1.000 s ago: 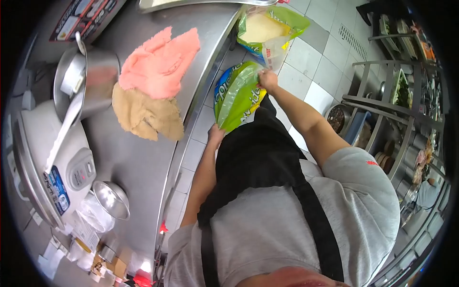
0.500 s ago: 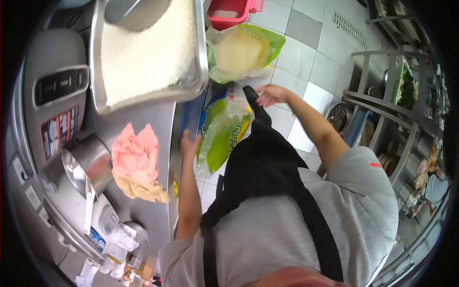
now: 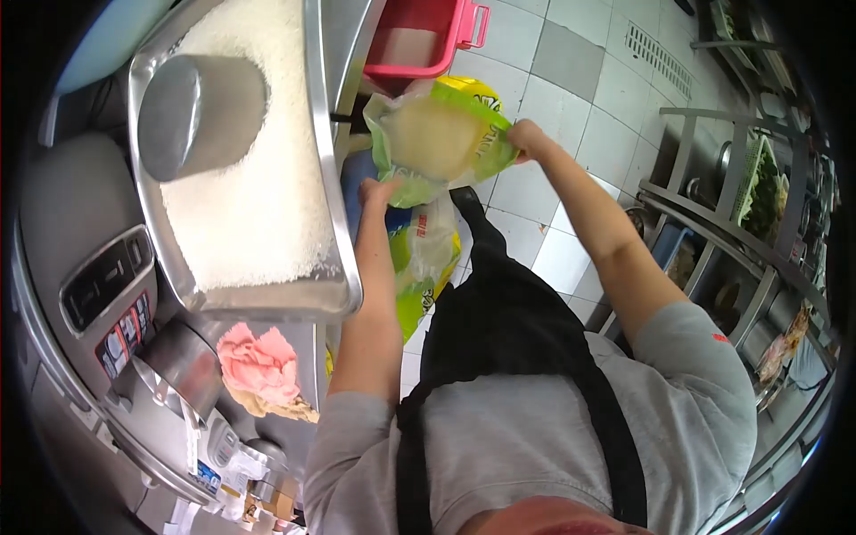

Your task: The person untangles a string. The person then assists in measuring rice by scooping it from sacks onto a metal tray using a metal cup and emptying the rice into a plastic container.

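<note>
Both hands [image 3: 378,191] [image 3: 528,140] grip a green bag [image 3: 493,162] (black lettering [image 3: 479,94] too creased).

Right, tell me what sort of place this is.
Most likely a commercial kitchen: there's a large metal tray of white grains, some leafy greens off to the side, and a slotted grate in the tiled floor.
</note>
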A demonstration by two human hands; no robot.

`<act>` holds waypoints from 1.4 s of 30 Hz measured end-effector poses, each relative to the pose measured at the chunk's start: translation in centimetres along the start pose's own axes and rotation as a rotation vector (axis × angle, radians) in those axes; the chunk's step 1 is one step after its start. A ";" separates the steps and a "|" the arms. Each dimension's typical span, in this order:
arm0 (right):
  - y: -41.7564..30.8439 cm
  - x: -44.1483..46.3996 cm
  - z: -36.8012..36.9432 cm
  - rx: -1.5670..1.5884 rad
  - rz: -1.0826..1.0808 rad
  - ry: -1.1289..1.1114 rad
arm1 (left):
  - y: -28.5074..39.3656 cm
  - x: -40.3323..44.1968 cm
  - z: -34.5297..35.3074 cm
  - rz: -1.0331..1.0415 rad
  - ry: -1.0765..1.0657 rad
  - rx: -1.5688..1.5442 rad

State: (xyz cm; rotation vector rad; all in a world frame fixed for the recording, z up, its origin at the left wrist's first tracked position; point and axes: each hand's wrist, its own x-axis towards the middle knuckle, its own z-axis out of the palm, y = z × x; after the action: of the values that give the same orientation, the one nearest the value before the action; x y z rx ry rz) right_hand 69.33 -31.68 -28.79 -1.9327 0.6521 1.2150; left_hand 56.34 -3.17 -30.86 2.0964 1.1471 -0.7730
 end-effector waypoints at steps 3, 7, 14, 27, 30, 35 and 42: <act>2.9 1.3 1.4 0.003 0.127 0.070 | -1.8 2.9 3.8 -0.182 -0.147 -0.172; 3.7 -0.9 2.2 -0.476 -0.022 0.187 | -2.3 4.6 6.5 -0.336 -0.262 -0.237; 2.4 -3.0 3.0 -0.496 0.008 0.272 | -1.0 1.1 5.4 -0.221 -0.236 -0.275; 2.7 -3.3 3.2 -0.389 -0.321 0.305 | -2.7 -0.9 2.1 -0.168 -0.508 -0.288; 3.8 -3.7 4.0 -0.423 -0.373 0.249 | -5.3 0.8 2.5 -0.169 -0.487 -0.276; 1.7 -3.9 2.7 -0.620 -0.382 -0.082 | -6.5 -1.3 2.6 -0.154 -0.281 -0.110; -11.9 1.9 -0.9 -0.372 -0.483 0.107 | -8.7 -4.0 -0.1 0.246 -0.090 0.255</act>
State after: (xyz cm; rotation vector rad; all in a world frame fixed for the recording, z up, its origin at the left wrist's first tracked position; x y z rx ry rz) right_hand 79.41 -25.47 -26.42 -2.2972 -0.0103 0.9728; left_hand 46.95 -1.39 -29.92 2.3293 0.7558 -0.9227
